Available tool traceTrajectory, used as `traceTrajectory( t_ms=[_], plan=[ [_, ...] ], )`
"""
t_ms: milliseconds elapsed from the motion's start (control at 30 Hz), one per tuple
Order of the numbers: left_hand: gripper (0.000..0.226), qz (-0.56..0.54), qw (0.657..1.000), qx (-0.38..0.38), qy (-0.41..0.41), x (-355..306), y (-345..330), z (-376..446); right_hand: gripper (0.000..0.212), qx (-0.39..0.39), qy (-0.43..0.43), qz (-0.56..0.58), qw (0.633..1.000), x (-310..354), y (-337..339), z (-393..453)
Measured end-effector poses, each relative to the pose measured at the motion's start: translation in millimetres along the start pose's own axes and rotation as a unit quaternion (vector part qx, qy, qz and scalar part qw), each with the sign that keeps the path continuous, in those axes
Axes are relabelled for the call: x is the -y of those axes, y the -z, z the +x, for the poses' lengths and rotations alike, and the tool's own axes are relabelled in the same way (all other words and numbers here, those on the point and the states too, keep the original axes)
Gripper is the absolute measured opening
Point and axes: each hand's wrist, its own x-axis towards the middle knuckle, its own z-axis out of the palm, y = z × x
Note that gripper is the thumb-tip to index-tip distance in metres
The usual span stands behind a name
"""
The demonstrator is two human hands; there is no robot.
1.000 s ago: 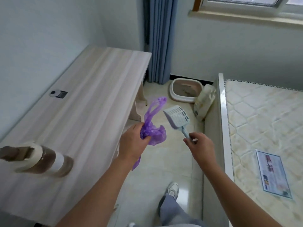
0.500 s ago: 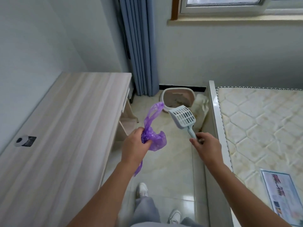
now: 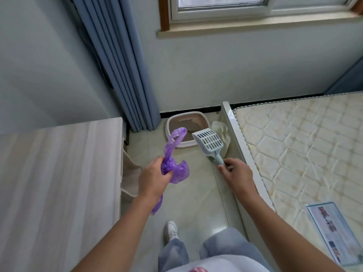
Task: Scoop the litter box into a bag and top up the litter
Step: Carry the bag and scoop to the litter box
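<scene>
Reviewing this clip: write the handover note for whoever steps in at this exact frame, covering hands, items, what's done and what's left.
Left hand: grips the crumpled purple plastic bag, not opened out.
Right hand: holds the pale blue slotted plastic scoop by its handle, scoop empty.
White-rimmed litter box sits on the floor ahead by the wall; a white sack, probably litter, stands beside it against the bed frame.
Done: tools in hand.
Left: reach the box, open the bag, scoop, top up.

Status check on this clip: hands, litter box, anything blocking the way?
Left hand grips purple bag; right hand grips scoop. Litter box ahead on floor by wall, unscooped. Path between desk and bed open.
</scene>
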Motion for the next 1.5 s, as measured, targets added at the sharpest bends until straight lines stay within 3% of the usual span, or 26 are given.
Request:
traceTrajectory(
  t_ms=[133, 633, 900, 1500],
  plan=[
    [0.018, -0.015, 1.000, 0.012, -0.002, -1.9, -2.7, 45.7, 0.015, -0.005, -0.022, 0.010, 1.000, 5.3, -8.4, 30.8],
    [0.018, -0.071, 0.991, 0.012, 0.109, -14.8, -41.7, 138.3, 0.018, 0.072, 0.000, 0.024, 0.997, 4.7, -50.3, 155.5],
    [0.017, -0.051, 0.996, 0.013, 0.067, -4.7, -55.5, 186.1, 0.018, 0.042, 0.065, -0.015, 0.997, 2.6, -63.4, 183.5],
    [0.023, 0.022, 0.996, 0.084, -0.039, 37.2, -34.9, 238.8, 0.014, 0.003, -0.013, 0.013, 1.000, 39.1, -107.1, 181.6]
  ],
)
